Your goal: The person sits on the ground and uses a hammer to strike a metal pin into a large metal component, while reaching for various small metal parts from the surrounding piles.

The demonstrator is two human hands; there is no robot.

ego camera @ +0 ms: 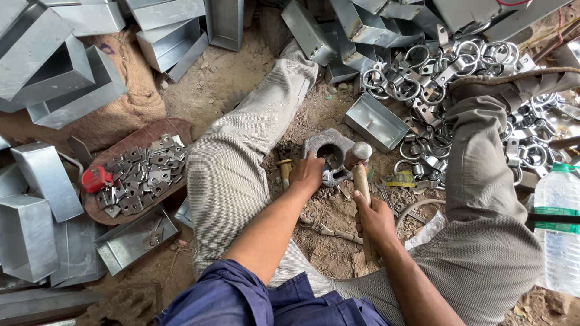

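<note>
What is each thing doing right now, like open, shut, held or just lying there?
Hammer: held by the right hand, head resting on the metal block.
Metal block: on the ground, left hand pressing on it.
Water bottle: upright, cap on.
Metal boxes: open, empty, piled up.
Small plates: heaped loose on a tray.
Rings: in a tangled pile.

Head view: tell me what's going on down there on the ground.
A person sits on the dirt floor with legs spread. The right hand grips a wooden-handled hammer, its head resting by a heavy metal block with a round hole. The left hand presses on that block. Folded sheet-metal boxes, a tray of small square plates and a pile of ring clamps lie around.
</note>
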